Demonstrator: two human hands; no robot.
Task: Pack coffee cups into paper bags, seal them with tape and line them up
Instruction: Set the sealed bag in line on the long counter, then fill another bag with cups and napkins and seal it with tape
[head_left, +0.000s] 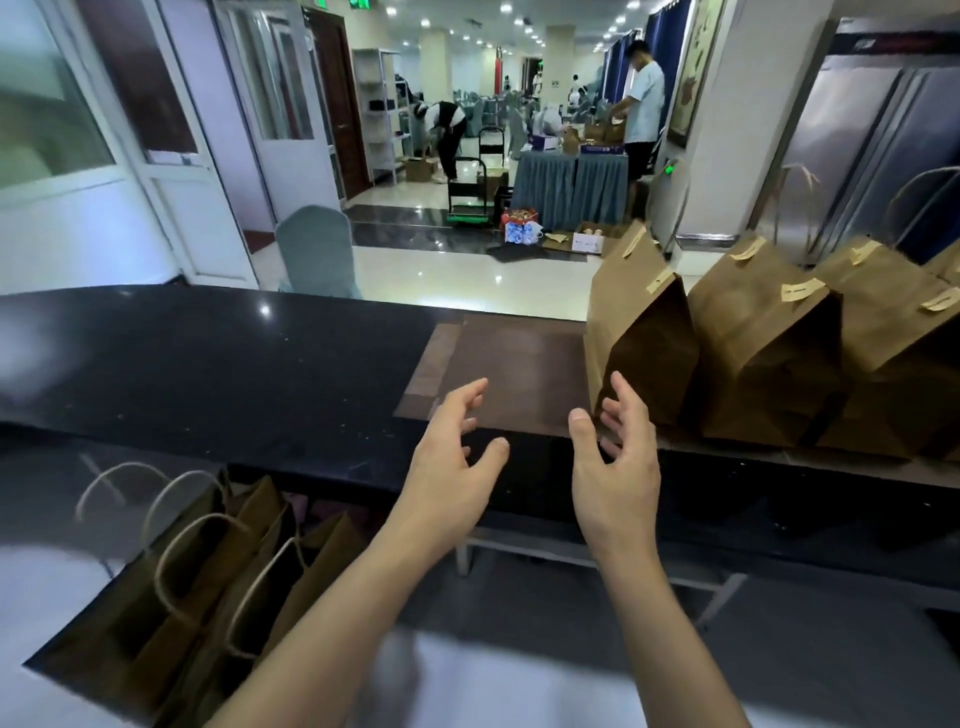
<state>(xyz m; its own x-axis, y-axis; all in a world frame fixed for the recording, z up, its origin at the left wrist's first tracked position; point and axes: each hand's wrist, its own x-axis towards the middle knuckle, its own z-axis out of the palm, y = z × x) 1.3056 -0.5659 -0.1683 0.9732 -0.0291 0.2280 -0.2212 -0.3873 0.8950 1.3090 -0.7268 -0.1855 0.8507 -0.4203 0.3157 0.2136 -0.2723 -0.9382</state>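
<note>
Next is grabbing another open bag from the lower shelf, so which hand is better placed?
Left, probably. The left hand is empty and nearer the open bags, down on the left. The right hand, also empty, is beside the sealed bag.

A dark counter (218, 364) carries sealed paper bags (763, 343) standing in a row at its right.
</note>
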